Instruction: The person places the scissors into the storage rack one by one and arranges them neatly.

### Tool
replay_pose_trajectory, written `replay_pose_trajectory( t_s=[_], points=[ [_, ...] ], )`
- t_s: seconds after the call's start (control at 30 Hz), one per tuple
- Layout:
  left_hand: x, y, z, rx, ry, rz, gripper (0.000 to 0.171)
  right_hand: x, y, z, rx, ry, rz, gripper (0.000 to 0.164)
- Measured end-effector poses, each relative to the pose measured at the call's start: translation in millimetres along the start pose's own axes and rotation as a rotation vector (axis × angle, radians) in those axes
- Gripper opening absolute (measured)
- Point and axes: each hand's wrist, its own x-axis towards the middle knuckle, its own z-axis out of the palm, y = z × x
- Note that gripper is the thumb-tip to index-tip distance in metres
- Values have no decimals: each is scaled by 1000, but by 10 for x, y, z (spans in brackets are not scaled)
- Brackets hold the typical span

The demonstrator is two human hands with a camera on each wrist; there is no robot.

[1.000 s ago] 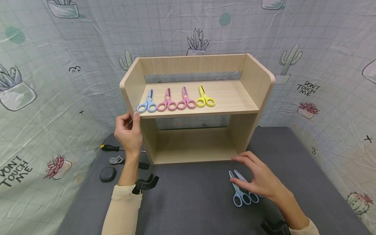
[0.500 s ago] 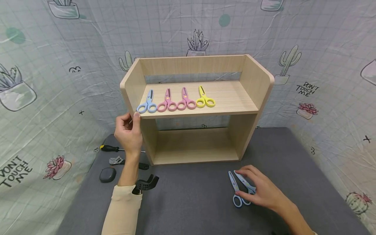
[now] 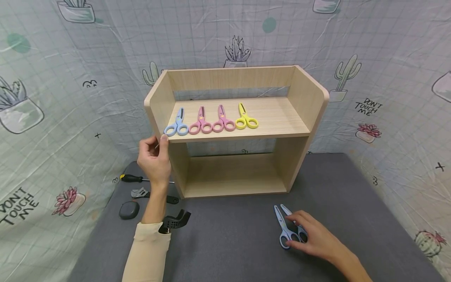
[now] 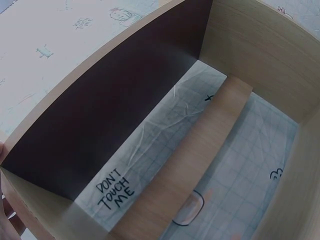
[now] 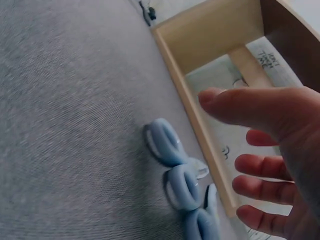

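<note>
A two-tier wooden shelf (image 3: pixel 243 137) stands at mid-table. My left hand (image 3: pixel 155 160) grips its left side panel, thumb at the upper board's front edge, fingers curled around the outside. Two light blue scissors lie together on the table: a nearer-left pair (image 3: pixel 280 217) and a right pair (image 3: pixel 286 210). Over the right pair, my right hand (image 3: pixel 311 235) covers part of its handles. In the right wrist view, thumb (image 5: pixel 240 102) and fingers are spread apart with nothing between them, above the blue handles (image 5: pixel 175 182).
Along the upper board lie blue scissors (image 3: pixel 178 122), two pink scissors (image 3: pixel 201 120) (image 3: pixel 222 118) and yellow scissors (image 3: pixel 244 116). Left of the shelf are a screwdriver (image 3: pixel 132 178), an adjustable wrench (image 3: pixel 141 192) and a dark rounded object (image 3: pixel 129 210). Patterned sheets surround the grey table (image 3: pixel 225 243).
My right hand has moved from beside the shelf's lower right corner down toward me, to the handles of the right blue scissors. My left hand has stayed on the shelf.
</note>
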Motion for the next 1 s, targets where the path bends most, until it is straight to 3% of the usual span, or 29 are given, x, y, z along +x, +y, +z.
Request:
replay_pose_trajectory(
  t_s=[0.17, 0.5, 0.8, 1.0],
  points=[
    [-5, -2, -7, -6, -4, -2, 34, -44, 22, 48, -41, -34, 23, 65],
    [-15, 41, -23, -24, -13, 29, 24, -84, 33, 64, 11, -153, 86, 63],
    [-6, 18, -21, -21, -14, 40, 25, -75, 59, 75, 9, -182, 41, 59],
    [-5, 30, -14, -17, -6, 27, 25, -66, 65, 73, -12, -200, 61, 55]
  ],
)
